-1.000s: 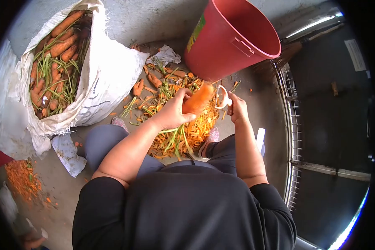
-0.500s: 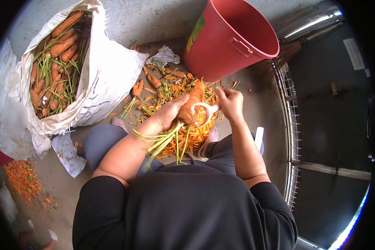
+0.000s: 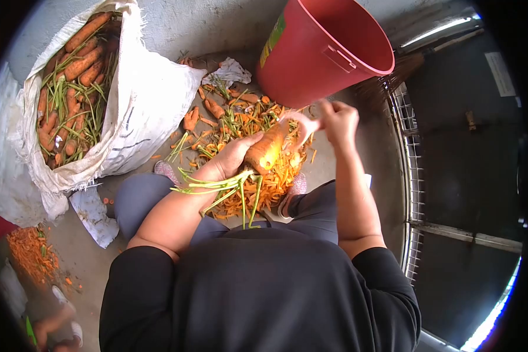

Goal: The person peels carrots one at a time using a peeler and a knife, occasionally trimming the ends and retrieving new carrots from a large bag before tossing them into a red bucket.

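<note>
Gripping carrot (image 3: pixel 266 151) left hand (image 3: pixel 227 161), peeler (image 3: pixel 302 124) right hand (image 3: pixel 338 121).

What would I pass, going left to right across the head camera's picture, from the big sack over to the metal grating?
White sack of carrots → left hand → carrot it holds, green tops hanging down → white peeler → right hand → metal grating. The red bucket stands further back, above the hands.
</note>
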### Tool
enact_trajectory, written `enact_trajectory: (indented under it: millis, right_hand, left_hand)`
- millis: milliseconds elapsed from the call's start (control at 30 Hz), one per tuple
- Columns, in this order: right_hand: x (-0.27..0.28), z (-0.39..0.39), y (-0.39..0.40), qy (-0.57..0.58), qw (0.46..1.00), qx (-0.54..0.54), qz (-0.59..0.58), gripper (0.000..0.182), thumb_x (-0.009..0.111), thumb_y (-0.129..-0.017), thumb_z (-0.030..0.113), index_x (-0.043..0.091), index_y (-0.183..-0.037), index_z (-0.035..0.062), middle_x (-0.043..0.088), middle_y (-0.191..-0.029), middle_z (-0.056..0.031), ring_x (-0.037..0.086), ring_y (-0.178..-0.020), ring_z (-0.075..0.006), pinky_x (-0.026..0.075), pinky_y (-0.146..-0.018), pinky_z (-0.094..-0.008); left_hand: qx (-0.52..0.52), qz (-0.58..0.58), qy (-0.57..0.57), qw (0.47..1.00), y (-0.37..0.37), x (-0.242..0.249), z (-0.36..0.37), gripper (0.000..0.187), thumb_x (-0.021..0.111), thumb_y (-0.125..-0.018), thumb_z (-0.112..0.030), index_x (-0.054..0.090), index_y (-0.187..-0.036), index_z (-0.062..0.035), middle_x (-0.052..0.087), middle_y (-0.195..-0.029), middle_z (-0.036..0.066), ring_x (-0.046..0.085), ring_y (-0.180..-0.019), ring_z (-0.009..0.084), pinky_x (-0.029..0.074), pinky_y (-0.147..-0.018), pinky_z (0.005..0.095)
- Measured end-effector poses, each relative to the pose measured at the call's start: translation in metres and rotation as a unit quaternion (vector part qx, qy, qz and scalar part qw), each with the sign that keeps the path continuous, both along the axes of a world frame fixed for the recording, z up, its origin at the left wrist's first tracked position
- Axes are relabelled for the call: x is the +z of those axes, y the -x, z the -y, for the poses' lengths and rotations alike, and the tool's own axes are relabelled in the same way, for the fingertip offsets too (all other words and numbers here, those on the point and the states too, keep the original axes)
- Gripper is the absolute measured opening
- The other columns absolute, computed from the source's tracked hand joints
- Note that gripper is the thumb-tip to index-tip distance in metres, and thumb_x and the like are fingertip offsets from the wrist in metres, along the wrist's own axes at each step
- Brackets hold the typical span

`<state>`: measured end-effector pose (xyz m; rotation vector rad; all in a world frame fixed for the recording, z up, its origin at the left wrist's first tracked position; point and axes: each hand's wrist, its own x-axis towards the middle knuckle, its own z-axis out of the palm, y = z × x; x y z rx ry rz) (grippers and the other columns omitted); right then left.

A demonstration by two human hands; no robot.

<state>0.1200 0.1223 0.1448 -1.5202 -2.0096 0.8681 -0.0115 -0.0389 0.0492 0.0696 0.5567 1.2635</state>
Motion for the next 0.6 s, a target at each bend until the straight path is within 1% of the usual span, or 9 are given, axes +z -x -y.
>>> enact_trajectory:
  millis: [100, 167, 233, 300, 367, 433, 500, 567, 600]
  right_hand:
    - [-0.011, 0.042, 0.006, -0.127, 0.979, 0.155, 0.041, 0.028, 0.062, -0.071, 0.023, 0.061, -0.063, -0.0034, 0.055, -0.051, -0.0122, 0.053, -0.05, -0.0114, 0.044, -0.051, -0.0295]
    - [-0.022, 0.032, 0.006, -0.131, 0.983, 0.117, 0.055, 0.027, 0.06, -0.072, 0.023, 0.061, -0.064, -0.0033, 0.057, -0.051, -0.0119, 0.053, -0.047, -0.0123, 0.045, -0.051, -0.0299]
    - [-0.036, 0.0, -0.004, -0.051, 0.998, 0.03, 0.037, 0.027, 0.058, -0.073, 0.022, 0.062, -0.064, -0.0031, 0.056, -0.048, -0.0103, 0.052, -0.044, -0.013, 0.044, -0.048, -0.03]
    - [-0.03, -0.024, -0.013, -0.066, 0.994, -0.032, 0.078, 0.027, 0.056, -0.076, 0.02, 0.063, -0.063, -0.0017, 0.056, -0.046, -0.0073, 0.049, -0.039, -0.0088, 0.043, -0.042, -0.0271]
    - [-0.029, -0.02, -0.021, -0.102, 0.993, 0.0, 0.066, 0.025, 0.057, -0.076, 0.019, 0.062, -0.062, -0.0015, 0.055, -0.046, -0.0065, 0.046, -0.036, -0.009, 0.043, -0.041, -0.0263]
    - [-0.02, 0.018, -0.007, -0.077, 0.996, 0.04, -0.034, 0.024, 0.06, -0.073, 0.018, 0.061, -0.061, -0.0025, 0.055, -0.046, -0.0079, 0.048, -0.038, -0.0119, 0.042, -0.043, -0.0274]
    - [-0.025, 0.045, -0.001, -0.202, 0.97, 0.135, 0.025, 0.024, 0.062, -0.069, 0.019, 0.061, -0.061, -0.0034, 0.055, -0.048, -0.0112, 0.054, -0.048, -0.013, 0.043, -0.048, -0.0301]
    - [-0.036, 0.026, -0.004, -0.08, 0.993, 0.056, 0.067, 0.027, 0.06, -0.071, 0.026, 0.064, -0.065, 0.0001, 0.06, -0.057, -0.0136, 0.06, -0.052, -0.0217, 0.048, -0.058, -0.0317]
    - [-0.038, 0.016, -0.006, -0.026, 1.0, 0.013, 0.001, 0.03, 0.058, -0.075, 0.022, 0.06, -0.058, -0.0029, 0.056, -0.048, -0.0098, 0.052, -0.043, -0.012, 0.044, -0.047, -0.0296]
  left_hand:
    - [0.021, -0.004, 0.011, 1.0, -0.004, 0.009, -0.003, 0.041, 0.046, -0.088, -0.035, 0.047, -0.109, 0.0001, 0.058, -0.09, 0.012, 0.061, -0.073, 0.0197, 0.054, -0.061, 0.0325]
    - [0.006, 0.012, 0.015, 1.0, -0.001, 0.001, -0.002, 0.042, 0.048, -0.087, -0.035, 0.047, -0.109, 0.0003, 0.059, -0.09, 0.011, 0.061, -0.072, 0.0196, 0.054, -0.061, 0.0332]
    - [0.0, 0.008, -0.002, 1.0, 0.0, -0.001, 0.001, 0.042, 0.048, -0.087, -0.035, 0.047, -0.108, 0.0006, 0.058, -0.09, 0.012, 0.061, -0.072, 0.0203, 0.054, -0.061, 0.0327]
    - [0.004, 0.011, 0.018, 1.0, 0.0, 0.009, 0.003, 0.043, 0.049, -0.086, -0.036, 0.047, -0.108, 0.0013, 0.058, -0.089, 0.013, 0.061, -0.072, 0.0221, 0.054, -0.06, 0.0342]
    - [0.016, 0.008, 0.027, 0.999, -0.002, 0.012, 0.003, 0.043, 0.048, -0.087, -0.036, 0.047, -0.108, 0.0015, 0.057, -0.089, 0.013, 0.061, -0.073, 0.0228, 0.054, -0.059, 0.0346]
    - [0.015, 0.003, -0.007, 1.0, -0.001, 0.0, 0.002, 0.044, 0.046, -0.088, -0.037, 0.047, -0.109, 0.0018, 0.058, -0.09, 0.012, 0.061, -0.072, 0.0209, 0.055, -0.059, 0.0338]
    - [0.026, 0.028, 0.023, 0.999, -0.004, 0.001, -0.003, 0.044, 0.045, -0.088, -0.037, 0.047, -0.109, 0.0012, 0.058, -0.09, 0.012, 0.061, -0.071, 0.0203, 0.055, -0.056, 0.035]
    - [0.012, 0.009, -0.004, 1.0, 0.0, -0.01, -0.001, 0.043, 0.045, -0.088, -0.037, 0.047, -0.109, 0.0008, 0.058, -0.09, 0.012, 0.061, -0.071, 0.0202, 0.055, -0.056, 0.0347]
    - [0.004, 0.0, -0.018, 1.0, 0.001, -0.012, 0.001, 0.043, 0.045, -0.088, -0.037, 0.047, -0.108, 0.0006, 0.058, -0.089, 0.012, 0.061, -0.071, 0.0202, 0.055, -0.057, 0.0346]
